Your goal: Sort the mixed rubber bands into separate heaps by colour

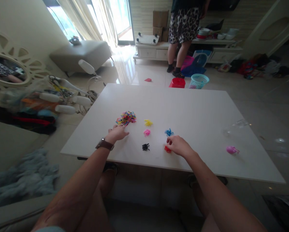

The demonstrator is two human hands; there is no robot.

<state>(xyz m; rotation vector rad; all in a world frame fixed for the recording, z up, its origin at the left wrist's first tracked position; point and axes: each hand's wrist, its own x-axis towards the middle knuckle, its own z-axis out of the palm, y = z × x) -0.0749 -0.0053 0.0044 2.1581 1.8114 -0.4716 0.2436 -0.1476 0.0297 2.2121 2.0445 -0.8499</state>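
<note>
My left hand point(117, 133) rests at the near edge of a mixed heap of small coloured rubber bands point(126, 118), its fingers stretched out and the thumb apart. Curled fingers on my right hand point(177, 144) are just over a small pile of red rubber bands point(167, 149), partly covering it; what they hold, if anything, is hidden. Just beyond it lies a blue pile point(169, 132). Between my hands sit a yellow pile point(148, 122), a pink pile point(147, 132) and a black pile point(145, 147).
Toward the right of the white table point(183, 106) lie a pink-purple object point(232, 150) and a clear plastic item point(241, 123). Beyond the far edge are a red bin point(177, 82), a light-blue basket point(199, 80) and a standing person point(183, 29). A lamp point(80, 100) stands left.
</note>
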